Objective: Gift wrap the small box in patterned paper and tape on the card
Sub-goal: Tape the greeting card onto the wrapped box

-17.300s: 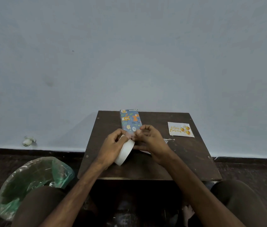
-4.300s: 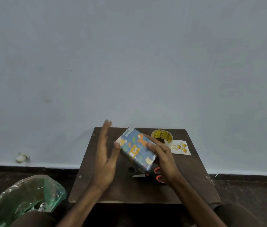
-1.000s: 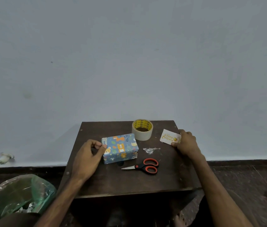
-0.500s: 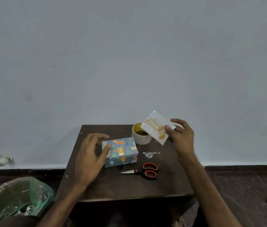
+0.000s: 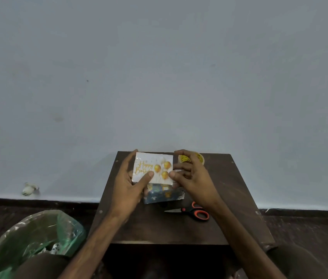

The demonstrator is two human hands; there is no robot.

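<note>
We are holding the card over the box on the counter, left hand and right hand each pinching an edge, fingers clamped on it; scissors and tape are lying beside.

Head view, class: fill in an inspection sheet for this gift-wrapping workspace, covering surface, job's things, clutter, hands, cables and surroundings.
Surface: dark wooden table, scuffed.
Job's things: card held over the wrapped box, hiding its top; whether they touch cannot be told. Tape roll at the far edge, partly behind the right hand. Scissors lie right of the box, on the near side.
Clutter: nothing seen.
Hands: left hand pinches the card's left side, thumb on its face; right hand pinches its right edge.
Cables: nothing seen.
Surroundings: plain wall; green-lined bin on the floor, left; small white object at the wall's foot.
</note>
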